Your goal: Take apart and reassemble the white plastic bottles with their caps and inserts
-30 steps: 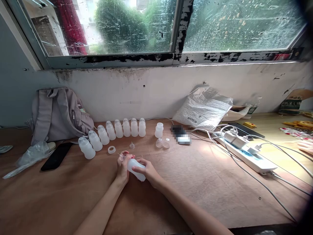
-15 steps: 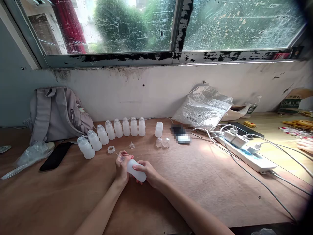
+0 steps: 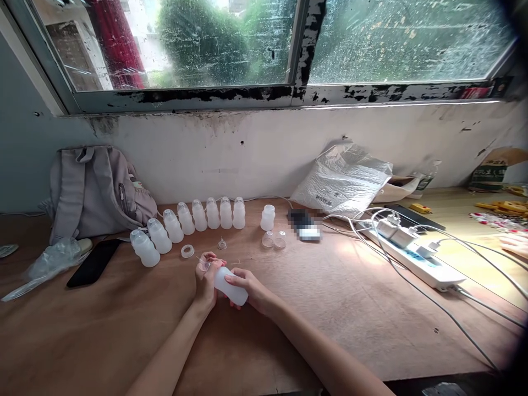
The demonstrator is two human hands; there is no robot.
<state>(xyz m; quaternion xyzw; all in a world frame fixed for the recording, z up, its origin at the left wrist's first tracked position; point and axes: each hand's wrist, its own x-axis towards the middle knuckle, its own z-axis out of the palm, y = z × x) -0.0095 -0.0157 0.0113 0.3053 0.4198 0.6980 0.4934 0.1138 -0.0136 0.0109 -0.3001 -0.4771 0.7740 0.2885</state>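
A frosted white baby bottle [image 3: 231,287] lies tilted between my two hands, its base pointing down and to the right. My right hand [image 3: 246,287] is closed around its body, thumb on top. At the bottle's upper left end, my left hand [image 3: 207,279] is closed, its fingers hiding the neck. A small clear piece [image 3: 203,265] shows at the left fingers; its exact shape is hard to make out. Just beyond the hands, a white ring [image 3: 187,251] and a clear nipple [image 3: 221,243] rest on the wooden table [image 3: 313,308].
Several capped frosted bottles [image 3: 212,213] stand in a curved row behind my hands. One bottle [image 3: 268,218] stands apart, near two clear caps [image 3: 274,240]. A black phone [image 3: 94,263] and backpack [image 3: 99,190] are left; a power strip [image 3: 416,258] with trailing cables is right.
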